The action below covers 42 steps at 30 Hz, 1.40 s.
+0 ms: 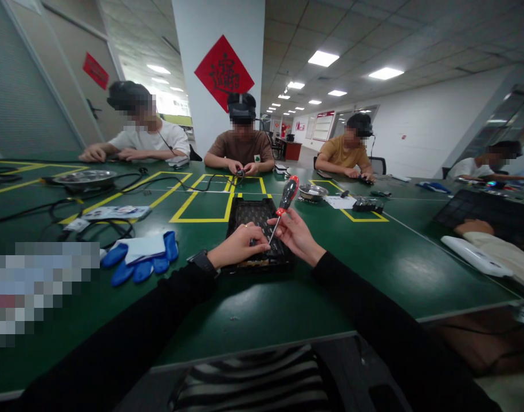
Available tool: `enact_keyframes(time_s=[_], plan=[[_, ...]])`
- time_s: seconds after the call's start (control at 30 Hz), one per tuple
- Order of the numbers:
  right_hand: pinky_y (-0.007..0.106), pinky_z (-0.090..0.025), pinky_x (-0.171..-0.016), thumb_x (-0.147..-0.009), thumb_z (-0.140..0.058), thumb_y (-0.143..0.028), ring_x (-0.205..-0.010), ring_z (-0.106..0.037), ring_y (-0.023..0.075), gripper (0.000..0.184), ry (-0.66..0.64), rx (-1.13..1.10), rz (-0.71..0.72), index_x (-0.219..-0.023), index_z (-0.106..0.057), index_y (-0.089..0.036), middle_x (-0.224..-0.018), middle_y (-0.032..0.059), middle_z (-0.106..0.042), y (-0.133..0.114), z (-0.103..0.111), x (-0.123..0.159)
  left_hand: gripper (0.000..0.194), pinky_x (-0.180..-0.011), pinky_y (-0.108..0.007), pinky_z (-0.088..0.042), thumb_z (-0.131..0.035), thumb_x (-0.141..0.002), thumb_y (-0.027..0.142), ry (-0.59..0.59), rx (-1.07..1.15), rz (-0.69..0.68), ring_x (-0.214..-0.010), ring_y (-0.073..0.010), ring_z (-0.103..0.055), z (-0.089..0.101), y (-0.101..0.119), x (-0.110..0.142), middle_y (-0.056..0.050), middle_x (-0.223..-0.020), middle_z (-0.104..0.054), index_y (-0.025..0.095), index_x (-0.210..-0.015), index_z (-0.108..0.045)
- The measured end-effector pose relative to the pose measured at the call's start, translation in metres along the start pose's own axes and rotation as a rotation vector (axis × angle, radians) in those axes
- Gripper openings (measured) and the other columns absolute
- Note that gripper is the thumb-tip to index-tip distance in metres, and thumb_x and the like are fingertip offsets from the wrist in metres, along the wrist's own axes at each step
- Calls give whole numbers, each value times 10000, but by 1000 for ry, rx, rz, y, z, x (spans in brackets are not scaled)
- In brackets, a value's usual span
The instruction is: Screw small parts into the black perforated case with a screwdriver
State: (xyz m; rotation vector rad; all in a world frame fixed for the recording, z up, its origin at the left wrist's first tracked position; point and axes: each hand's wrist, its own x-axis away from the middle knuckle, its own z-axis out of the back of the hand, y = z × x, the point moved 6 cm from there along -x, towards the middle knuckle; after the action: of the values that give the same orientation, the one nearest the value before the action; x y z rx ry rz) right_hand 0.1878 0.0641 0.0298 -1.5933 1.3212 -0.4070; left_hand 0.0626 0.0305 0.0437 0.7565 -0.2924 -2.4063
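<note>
A black keyboard-like tray (255, 214) lies on the green table (373, 269) in front of me. My right hand (298, 234) grips a screwdriver (286, 200) with a red and black handle, held tilted, its tip pointing down at the tray's near end. My left hand (240, 246) rests on the tray's near edge, fingers pinched together right at the screwdriver tip. What the fingers pinch is too small to see. A black watch sits on my left wrist.
Blue-fingered gloves (141, 260) lie left of the tray. Cables (94, 226) and a metal dish (85, 178) sit at far left. Another metal dish (312, 192) stands behind the tray. Several people sit around the table. A white object (474, 256) lies right.
</note>
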Motion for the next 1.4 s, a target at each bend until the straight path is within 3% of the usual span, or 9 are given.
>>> enact_keyframes(time_s=[0.27, 0.63, 0.93, 1.27, 1.4], plan=[[215, -452, -582, -843, -527, -348, -588, -546, 78, 310, 6, -12, -89, -1078, -591, -155, -877, 64, -685, -2, -2, 0, 266, -785, -285, -339, -519, -846, 397, -16, 14, 3, -763, -137, -491, 0, -1, -1, -4, -774, -627, 178, -755, -638], [181, -415, -526, -749, -664, -312, -518, -500, 55, 212, 4, 33, 14, -876, -536, -201, -793, 22, -680, -1, 0, -1, 264, -757, -284, -342, -520, -843, 394, -24, 18, 9, -775, -144, -489, 0, 0, 0, -8, -772, -624, 184, -755, -654], [216, -455, -583, -833, -537, -320, -596, -542, 82, 289, 0, -9, -70, -1062, -596, -154, -872, 56, -679, -2, -2, 0, 254, -765, -283, -349, -523, -844, 385, -17, 28, -14, -758, -135, -501, 0, 2, 0, -4, -771, -631, 184, -752, -649], [182, -417, -530, -734, -678, -297, -519, -492, 52, 220, 5, 44, 19, -880, -538, -209, -790, 6, -668, -1, -1, 1, 275, -772, -292, -358, -516, -840, 405, -21, 8, -6, -766, -143, -499, -3, -1, 1, -12, -766, -631, 181, -770, -660], [202, -440, -547, -793, -598, -332, -548, -516, 70, 223, -2, 11, -23, -953, -590, -177, -823, 34, -673, -1, -1, 0, 272, -760, -286, -360, -520, -841, 398, -14, 11, -11, -753, -140, -500, -3, 0, 1, -11, -764, -632, 177, -754, -652]])
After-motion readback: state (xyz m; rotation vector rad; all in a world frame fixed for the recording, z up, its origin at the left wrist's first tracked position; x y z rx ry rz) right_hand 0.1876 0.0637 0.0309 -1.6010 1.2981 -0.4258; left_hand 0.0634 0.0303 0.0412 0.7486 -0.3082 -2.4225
